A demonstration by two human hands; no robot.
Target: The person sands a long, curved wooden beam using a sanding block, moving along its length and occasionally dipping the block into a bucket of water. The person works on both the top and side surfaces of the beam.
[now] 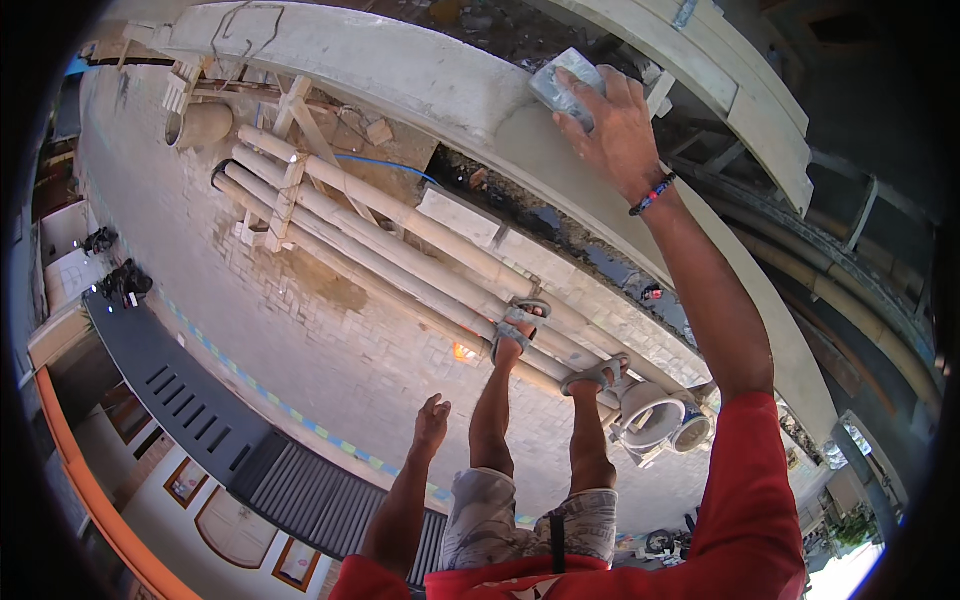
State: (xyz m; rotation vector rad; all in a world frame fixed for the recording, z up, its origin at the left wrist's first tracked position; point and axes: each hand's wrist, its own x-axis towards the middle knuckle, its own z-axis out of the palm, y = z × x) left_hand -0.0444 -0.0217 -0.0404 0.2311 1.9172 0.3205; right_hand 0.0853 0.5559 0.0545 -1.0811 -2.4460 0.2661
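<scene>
My right hand [612, 130] reaches up and forward, its fingers wrapped over a pale grey, blotchy pad [552, 84]; whether this is a sponge or folded paper I cannot tell. The pad rests against the smooth grey face of a long plastered concrete beam [430, 88]. Around my right wrist sits a dark beaded bracelet [653, 194]. My left hand [432, 421] hangs low beside my left leg, with loosely bent fingers and nothing visible in them. It touches nothing.
I stand in sandals on bamboo poles [400, 245] lashed to a wooden support [287, 195], above a paved road [300, 330]. Buckets [652, 415] stand below near my right foot. A drain [600, 255] with water runs under the beam; a curved concrete edge [765, 130] lies right.
</scene>
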